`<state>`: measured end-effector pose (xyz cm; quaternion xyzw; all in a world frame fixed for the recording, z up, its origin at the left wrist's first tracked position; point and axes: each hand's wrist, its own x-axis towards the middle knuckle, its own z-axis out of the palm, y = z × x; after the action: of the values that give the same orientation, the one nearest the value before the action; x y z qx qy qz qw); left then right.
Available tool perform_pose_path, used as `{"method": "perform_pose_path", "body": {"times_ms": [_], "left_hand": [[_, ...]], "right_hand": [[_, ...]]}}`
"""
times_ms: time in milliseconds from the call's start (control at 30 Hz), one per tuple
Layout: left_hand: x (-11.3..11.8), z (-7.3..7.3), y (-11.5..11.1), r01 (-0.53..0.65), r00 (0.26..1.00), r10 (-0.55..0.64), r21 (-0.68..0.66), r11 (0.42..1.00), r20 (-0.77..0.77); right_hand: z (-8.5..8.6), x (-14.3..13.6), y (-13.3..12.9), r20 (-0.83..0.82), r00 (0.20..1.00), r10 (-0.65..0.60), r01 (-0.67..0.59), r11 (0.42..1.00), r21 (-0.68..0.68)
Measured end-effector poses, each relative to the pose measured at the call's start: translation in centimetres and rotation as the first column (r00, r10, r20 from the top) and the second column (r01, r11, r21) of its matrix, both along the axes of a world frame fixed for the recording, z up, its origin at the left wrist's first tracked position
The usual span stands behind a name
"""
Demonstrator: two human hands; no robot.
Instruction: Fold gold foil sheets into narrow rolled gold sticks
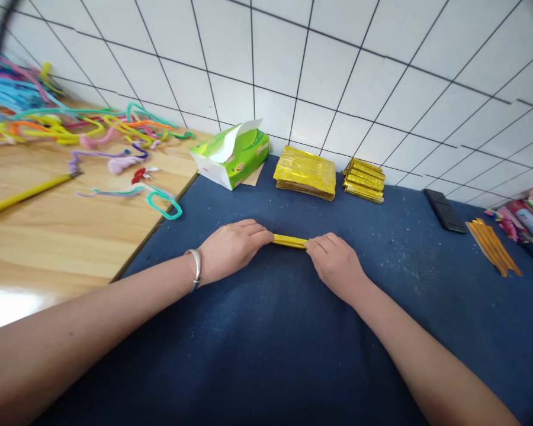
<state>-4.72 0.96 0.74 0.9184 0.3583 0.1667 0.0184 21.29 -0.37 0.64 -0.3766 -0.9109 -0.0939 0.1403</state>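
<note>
- White tiles (278, 56) back the blue desk (257, 337).
- Left hand (233, 248) and right hand (335, 263) pinch opposite ends of a gold strip (289, 241).
- Gold sheets (305, 168) lie stacked beyond.

Single head-worn view, looking forward and down, fairly near the bare left hand (233, 251) and bare right hand (337, 263) at mid-frame, matte dark-blue tabletop (249, 343) filling lower centre, white square-tiled wall (275, 56) across top

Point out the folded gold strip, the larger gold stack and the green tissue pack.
Folded gold strip (289, 241): head view, exposed middle.
Larger gold stack (305, 168): head view, top face.
Green tissue pack (249, 155): head view, green side.
</note>
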Motion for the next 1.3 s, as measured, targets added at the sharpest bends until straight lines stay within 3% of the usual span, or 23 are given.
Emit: {"method": "perform_pose_path", "body": {"times_ms": [167, 333, 467, 633, 900, 1133, 1300], "left_hand": [[0.2, -0.5, 0.8, -0.083, 0.980, 0.107, -0.144, 0.986, 0.168], [0.8, -0.5, 1.2, -0.140, 0.972, 0.173, -0.200, 0.970, 0.159], [1.0, -0.4, 1.2, -0.184, 0.971, 0.211, -0.210, 0.960, 0.111], [0.8, -0.2, 1.5, -0.171, 0.975, 0.198, -0.230, 0.958, 0.100], [0.0, -0.1, 1.5, 0.005, 0.987, 0.029, -0.213, 0.977, 0.157], [0.5, -0.5, 0.6, 0.019, 1.000, -0.020, -0.054, 0.998, -0.009], [2.8, 0.1, 0.4, 0.044, 0.995, -0.037, 0.076, 0.996, -0.097]], "right_hand": [[-0.1, -0.3, 0.7, -0.143, 0.984, -0.107, 0.092, 0.990, -0.108], [-0.1, -0.4, 1.5, -0.240, 0.949, -0.207, 0.141, 0.954, -0.265], [-0.3, -0.4, 1.7, -0.283, 0.923, -0.261, 0.171, 0.936, -0.307], [-0.7, -0.4, 1.7, -0.240, 0.941, -0.239, 0.180, 0.953, -0.244], [-0.5, 0.0, 1.1, -0.170, 0.981, -0.092, 0.063, 0.984, -0.168], [-0.3, 0.3, -0.1, -0.080, 0.997, -0.016, 0.010, 0.997, -0.071], [-0.1, 0.4, -0.2, -0.090, 0.996, -0.018, 0.021, 0.999, 0.033]]}}
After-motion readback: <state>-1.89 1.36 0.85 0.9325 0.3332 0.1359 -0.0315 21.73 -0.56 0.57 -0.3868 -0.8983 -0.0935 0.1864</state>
